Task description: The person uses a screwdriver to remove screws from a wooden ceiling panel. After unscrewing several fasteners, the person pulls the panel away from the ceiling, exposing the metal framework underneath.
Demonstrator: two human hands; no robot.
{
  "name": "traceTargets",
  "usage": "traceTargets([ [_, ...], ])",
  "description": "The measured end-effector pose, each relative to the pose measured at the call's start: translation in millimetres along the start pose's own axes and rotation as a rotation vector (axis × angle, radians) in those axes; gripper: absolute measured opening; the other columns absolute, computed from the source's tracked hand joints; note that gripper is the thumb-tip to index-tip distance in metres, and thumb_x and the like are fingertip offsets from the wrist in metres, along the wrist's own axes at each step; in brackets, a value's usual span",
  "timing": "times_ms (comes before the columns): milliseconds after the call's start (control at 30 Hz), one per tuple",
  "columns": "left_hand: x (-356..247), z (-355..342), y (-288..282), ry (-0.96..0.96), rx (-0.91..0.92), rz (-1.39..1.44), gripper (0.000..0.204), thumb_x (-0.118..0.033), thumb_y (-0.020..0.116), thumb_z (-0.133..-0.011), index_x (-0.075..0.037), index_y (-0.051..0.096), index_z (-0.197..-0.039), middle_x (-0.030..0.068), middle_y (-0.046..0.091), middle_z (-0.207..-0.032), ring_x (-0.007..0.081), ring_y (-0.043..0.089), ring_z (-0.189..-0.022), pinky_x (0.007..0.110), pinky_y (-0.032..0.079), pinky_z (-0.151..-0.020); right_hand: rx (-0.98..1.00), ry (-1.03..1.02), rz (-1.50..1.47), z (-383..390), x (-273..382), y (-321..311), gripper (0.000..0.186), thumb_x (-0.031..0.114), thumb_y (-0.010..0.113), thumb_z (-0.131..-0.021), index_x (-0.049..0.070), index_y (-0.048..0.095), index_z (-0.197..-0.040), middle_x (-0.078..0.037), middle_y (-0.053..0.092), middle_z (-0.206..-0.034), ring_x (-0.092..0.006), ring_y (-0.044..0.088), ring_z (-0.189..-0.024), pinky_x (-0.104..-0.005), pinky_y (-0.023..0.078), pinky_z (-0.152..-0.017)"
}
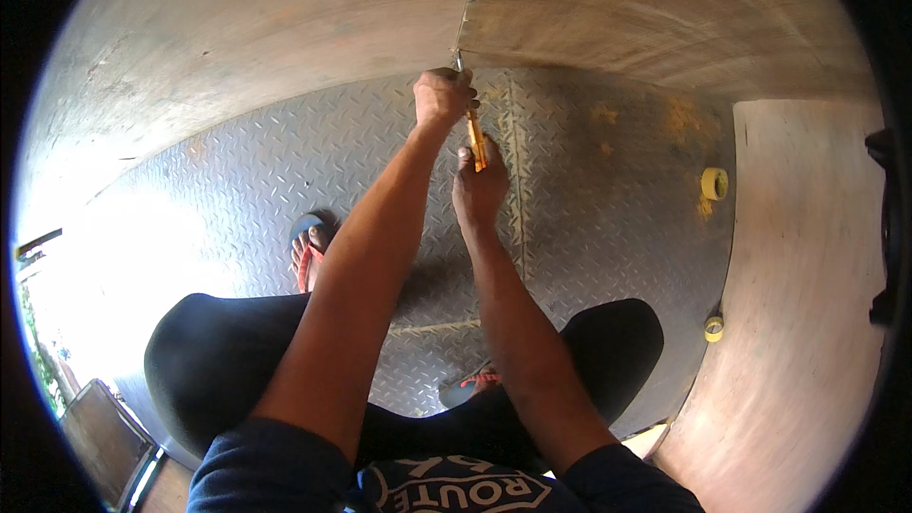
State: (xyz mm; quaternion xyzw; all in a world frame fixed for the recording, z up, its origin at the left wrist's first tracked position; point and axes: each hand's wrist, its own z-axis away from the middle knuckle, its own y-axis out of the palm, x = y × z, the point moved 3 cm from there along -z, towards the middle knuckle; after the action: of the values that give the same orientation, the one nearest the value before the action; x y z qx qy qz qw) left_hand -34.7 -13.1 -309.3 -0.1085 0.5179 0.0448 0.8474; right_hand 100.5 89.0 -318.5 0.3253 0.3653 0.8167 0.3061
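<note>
A slim hand tool with an orange handle (477,141) and a metal front end (459,60) is held in both hands. I cannot make out its exact kind. My left hand (443,97) is closed around its forward part, close to the wall. Behind it, my right hand (480,188) grips the rear of the handle. The metal end meets or nearly meets the foot of a rough vertical seam (469,2) in the brown wall panels (608,9). My left hand hides the middle of the tool.
Grey tread-plate floor (598,228) spreads beneath me, with a welded joint (518,171) running along it. Two yellow tape rolls, a larger one (714,183) and a smaller one (713,329), lie by the right side wall (798,275). My sandalled feet and bent knees are close below.
</note>
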Motion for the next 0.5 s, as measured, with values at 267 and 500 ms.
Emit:
traceTargets([
  [267,3.7,-10.2,-4.0,-0.023,0.049,0.154,0.025,-0.016,0.07,-0.091,0.009,0.073,-0.09,0.0151,0.074,-0.072,0.0221,0.075,-0.065,0.034,0.061,-0.06,-0.037,0.01,-0.041,-2.8,1.5,-7.2,0.04,0.037,0.059,-0.104,0.015,0.054,-0.138,-0.002,0.056,-0.081,-0.0037,0.04,-0.051,-0.0185,0.029,-0.047],
  [500,-1.1,4.9,2.5,-0.031,-0.08,-0.036,0.027,-0.019,0.076,-0.089,0.006,0.071,-0.08,0.0135,0.072,-0.069,0.0204,0.074,-0.061,0.034,0.059,-0.055,-0.282,-0.133,0.457,-3.1,-0.7,-5.5,0.052,0.03,0.067,-0.098,0.009,0.051,-0.143,-0.012,0.064,-0.1,-0.0139,0.054,-0.071,-0.0305,0.047,-0.064],
])
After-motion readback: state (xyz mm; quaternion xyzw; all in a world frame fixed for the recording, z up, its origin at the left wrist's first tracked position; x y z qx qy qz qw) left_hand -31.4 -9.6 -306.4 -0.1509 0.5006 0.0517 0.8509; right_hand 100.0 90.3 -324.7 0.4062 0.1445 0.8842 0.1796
